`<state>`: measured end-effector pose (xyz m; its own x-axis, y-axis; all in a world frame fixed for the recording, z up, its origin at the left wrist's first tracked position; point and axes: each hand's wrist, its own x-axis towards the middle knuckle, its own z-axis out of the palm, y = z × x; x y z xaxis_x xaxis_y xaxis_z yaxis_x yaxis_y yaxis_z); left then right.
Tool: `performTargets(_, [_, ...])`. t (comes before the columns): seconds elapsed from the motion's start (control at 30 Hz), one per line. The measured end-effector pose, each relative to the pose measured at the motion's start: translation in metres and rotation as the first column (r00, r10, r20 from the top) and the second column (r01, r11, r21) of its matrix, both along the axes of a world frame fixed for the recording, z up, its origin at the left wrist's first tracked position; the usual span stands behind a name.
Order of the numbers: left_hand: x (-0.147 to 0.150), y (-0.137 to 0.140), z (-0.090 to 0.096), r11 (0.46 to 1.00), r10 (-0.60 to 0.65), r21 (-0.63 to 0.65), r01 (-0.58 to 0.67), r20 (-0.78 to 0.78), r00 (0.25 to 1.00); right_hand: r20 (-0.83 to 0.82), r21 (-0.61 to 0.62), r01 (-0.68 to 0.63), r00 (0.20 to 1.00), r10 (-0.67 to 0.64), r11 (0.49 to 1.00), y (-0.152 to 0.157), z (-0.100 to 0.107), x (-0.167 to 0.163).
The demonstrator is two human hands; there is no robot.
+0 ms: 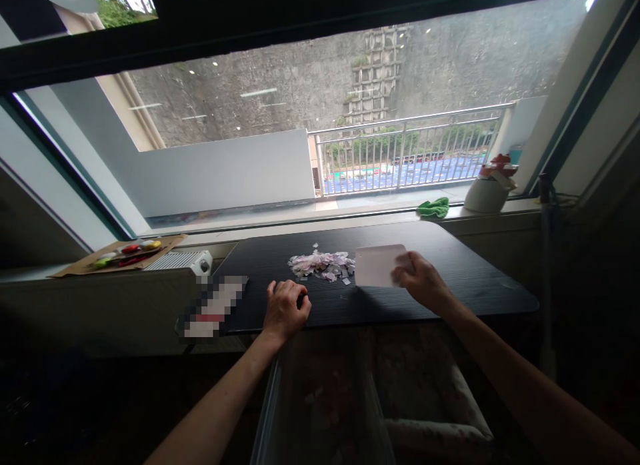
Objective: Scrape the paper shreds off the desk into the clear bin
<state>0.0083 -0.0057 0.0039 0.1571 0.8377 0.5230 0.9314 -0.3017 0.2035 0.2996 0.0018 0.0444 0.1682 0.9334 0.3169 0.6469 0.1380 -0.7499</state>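
The right hand [423, 278] is closed on the right edge of a thin, white, rectangular sheet [377, 265], held beside a low heap of pale, cut paper-like scraps [323, 264] on the black, wood-grained counter [475, 278]. The left hand [286, 306] is half-curled near the front edge, thumb and forefinger narrowly apart; I cannot tell whether it grips anything. Any writing on the pale, pixelated item [220, 306] at left is illegible.

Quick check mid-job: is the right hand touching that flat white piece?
Touching. The head view shows the right hand gripping the flat white piece at its right end, fingers overlapping its surface.
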Motion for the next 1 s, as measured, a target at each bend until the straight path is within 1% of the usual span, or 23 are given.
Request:
performTargets(0.13, [0.000,0.000,0.000,1.000,0.001,0.002,-0.001,0.004,1.000,-0.149,-0.030,-0.126,0.981,0.121,0.992,-0.008,-0.015,-0.007])
performTargets(0.17, [0.000,0.000,0.000,1.000,0.002,0.003,-0.002,0.004,1.000,-0.189,-0.026,-0.138,0.973,0.130,0.990,-0.008,-0.018,-0.008])
performTargets(0.23, [0.000,-0.001,0.000,1.000,0.005,0.004,-0.005,0.006,1.000,-0.238,-0.011,-0.096,0.967,0.090,0.995,-0.007,-0.021,-0.009])
performTargets(0.3, [0.000,-0.001,0.000,1.000,0.005,0.004,-0.005,0.009,1.000,-0.262,-0.001,-0.055,0.964,0.053,0.998,-0.002,-0.023,-0.011])
performTargets(0.33, [0.000,-0.001,0.000,1.000,0.003,0.006,-0.004,0.010,1.000,-0.269,-0.002,-0.058,0.962,0.055,0.998,0.000,-0.025,-0.013])
performTargets(0.4, [0.000,-0.001,0.000,1.000,0.002,0.012,-0.002,0.011,1.000,-0.259,-0.009,-0.099,0.961,0.093,0.995,0.002,-0.027,-0.019])
performTargets(0.47, [0.000,-0.001,-0.001,1.000,0.002,0.016,-0.002,0.008,1.000,-0.244,-0.022,-0.169,0.957,0.159,0.985,0.002,-0.029,-0.026])
performTargets(0.53, [0.000,-0.001,-0.001,1.000,0.003,0.020,-0.003,0.006,1.000,-0.268,-0.039,-0.239,0.938,0.220,0.970,-0.003,-0.029,-0.028])
performTargets(0.57, [0.000,-0.001,-0.001,1.000,0.004,0.022,-0.004,0.007,1.000,-0.290,-0.045,-0.254,0.929,0.231,0.966,-0.006,-0.029,-0.027])
performTargets(0.63, [0.001,-0.002,-0.001,1.000,0.009,0.025,-0.009,0.010,1.000,-0.307,-0.046,-0.201,0.935,0.178,0.979,-0.015,-0.029,-0.018])
performTargets(0.7, [0.002,-0.002,0.000,1.000,0.015,0.024,-0.015,0.012,1.000,-0.241,-0.025,-0.047,0.970,0.039,0.999,-0.026,-0.031,-0.004])
performTargets(0.73, [0.002,-0.003,0.001,1.000,0.016,0.021,-0.016,0.013,1.000,-0.201,-0.015,0.005,0.980,-0.008,1.000,-0.032,-0.033,0.002])
performTargets(0.8, [0.003,-0.003,0.001,1.000,0.018,0.015,-0.018,0.014,1.000,-0.162,-0.008,0.058,0.985,-0.059,0.998,-0.041,-0.037,0.008])
performTargets(0.9, [0.003,-0.004,0.002,1.000,0.020,0.007,-0.020,0.019,1.000,-0.162,-0.007,0.044,0.986,-0.045,0.999,-0.050,-0.041,-0.002])
performTargets(1.0, [0.003,-0.004,0.001,1.000,0.017,0.002,-0.017,0.019,1.000,-0.195,-0.021,-0.034,0.980,0.029,0.999,-0.052,-0.041,-0.025])
